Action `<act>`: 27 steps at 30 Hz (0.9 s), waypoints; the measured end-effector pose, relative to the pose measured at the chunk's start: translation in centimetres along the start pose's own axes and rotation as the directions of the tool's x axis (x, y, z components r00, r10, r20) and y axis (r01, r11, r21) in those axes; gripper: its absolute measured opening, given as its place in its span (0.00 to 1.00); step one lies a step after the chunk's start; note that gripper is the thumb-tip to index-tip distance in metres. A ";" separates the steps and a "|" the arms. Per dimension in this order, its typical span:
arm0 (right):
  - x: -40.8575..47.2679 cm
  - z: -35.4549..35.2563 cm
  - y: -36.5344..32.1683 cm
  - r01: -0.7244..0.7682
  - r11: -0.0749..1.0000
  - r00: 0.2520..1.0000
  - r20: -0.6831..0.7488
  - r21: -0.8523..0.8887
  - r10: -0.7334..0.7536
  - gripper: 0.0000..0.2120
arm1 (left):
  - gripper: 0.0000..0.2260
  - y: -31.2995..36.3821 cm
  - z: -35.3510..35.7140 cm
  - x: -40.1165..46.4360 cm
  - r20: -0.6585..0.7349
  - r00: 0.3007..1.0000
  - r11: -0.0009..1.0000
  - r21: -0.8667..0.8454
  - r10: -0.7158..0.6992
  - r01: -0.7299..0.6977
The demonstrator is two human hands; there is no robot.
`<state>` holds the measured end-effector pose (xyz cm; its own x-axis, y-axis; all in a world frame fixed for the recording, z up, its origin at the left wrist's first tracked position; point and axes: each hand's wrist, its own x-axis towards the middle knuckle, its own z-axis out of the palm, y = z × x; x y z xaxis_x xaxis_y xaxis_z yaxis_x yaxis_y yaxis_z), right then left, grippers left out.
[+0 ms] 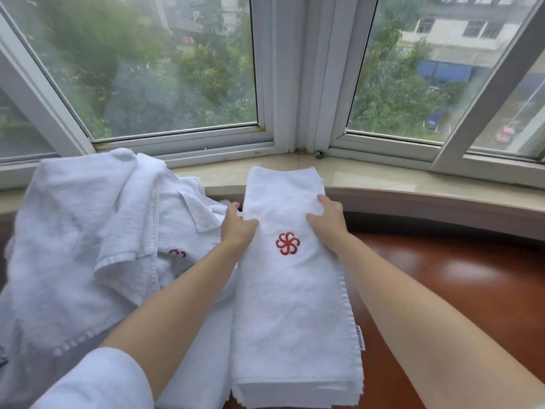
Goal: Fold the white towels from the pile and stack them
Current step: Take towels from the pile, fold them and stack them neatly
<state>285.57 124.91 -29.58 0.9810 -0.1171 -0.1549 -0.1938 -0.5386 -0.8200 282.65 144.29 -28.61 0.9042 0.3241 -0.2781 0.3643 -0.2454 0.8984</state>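
While both hands grip its long edges, left hand (237, 224) curled on the left edge and right hand (327, 215) on the right, the folded towel (295, 290), white looped terry in a long narrow rectangle with a red embroidered pinwheel emblem (287, 243), lies lengthwise across the glossy reddish-brown wooden desk (457, 276), its far end on the beige stone windowsill (398, 178). Left of it, touching, slumps the rumpled pile of white towels (88, 246), hems stitched, below a white-framed bay window (289, 84).
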 end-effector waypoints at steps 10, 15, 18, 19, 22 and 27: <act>-11.4 0.0 2.2 -0.092 0.975 0.996 -0.036 -0.200 0.086 0.26 | 0.27 -4.5 -1.6 -9.1 0.012 0.995 0.990 -0.103 -0.097 0.098; -13.2 -2.5 1.4 0.034 0.999 0.996 -0.089 0.006 -0.033 0.26 | 0.29 -4.4 -2.4 -12.4 -0.035 0.988 0.959 -0.248 -0.150 0.137; -14.3 -2.8 1.4 -0.031 0.956 0.997 0.056 -0.293 0.049 0.27 | 0.23 -4.8 -3.0 -14.7 0.032 0.985 0.977 -0.130 -0.168 0.171; -14.9 -2.4 1.7 -0.020 0.888 0.992 0.103 -0.459 0.076 0.27 | 0.21 -5.0 -3.5 -15.5 0.103 0.975 0.977 -0.051 -0.199 0.205; -16.3 -0.9 1.6 0.075 0.773 0.997 0.043 -0.630 -0.062 0.23 | 0.19 -5.2 -5.2 -16.7 0.320 0.899 0.954 0.132 -0.299 0.270; -16.4 1.6 -0.8 0.214 0.655 0.971 0.086 -0.725 -0.222 0.21 | 0.15 -4.2 -7.0 -15.9 0.223 0.957 0.952 0.281 -0.185 0.118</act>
<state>269.64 128.62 -27.27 0.9968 0.0781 -0.0156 0.0743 -0.9825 -0.1707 265.22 146.60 -25.54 0.8479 0.1515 -0.5081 0.5165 -0.4523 0.7271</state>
